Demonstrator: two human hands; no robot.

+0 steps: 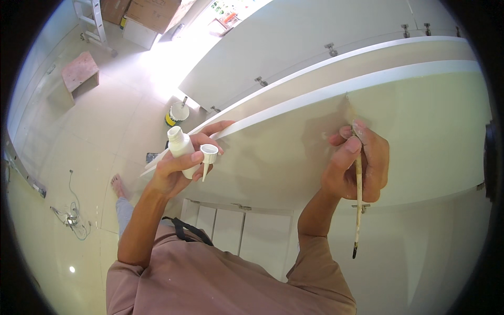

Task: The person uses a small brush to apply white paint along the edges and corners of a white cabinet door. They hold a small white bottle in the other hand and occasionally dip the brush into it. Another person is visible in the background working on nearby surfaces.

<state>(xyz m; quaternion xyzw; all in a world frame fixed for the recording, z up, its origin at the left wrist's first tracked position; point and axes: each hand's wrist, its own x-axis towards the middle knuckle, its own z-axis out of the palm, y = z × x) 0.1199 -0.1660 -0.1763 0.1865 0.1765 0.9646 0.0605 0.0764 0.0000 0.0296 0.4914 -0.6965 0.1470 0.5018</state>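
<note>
The white plastic bottle (181,146), now uncapped, and white nozzle cap (209,150) are gripped by the left hand (176,165); a slender pale-handled brush (358,210) is pinched by the right hand (362,163) near white panel edging (399,71); what remains is unclear.

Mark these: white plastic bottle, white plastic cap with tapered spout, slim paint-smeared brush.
White plastic bottle (180,146): head view, body just below the neck.
White plastic cap with tapered spout (209,153): head view, round side wall.
Slim paint-smeared brush (359,184): head view, pale handle.
</note>
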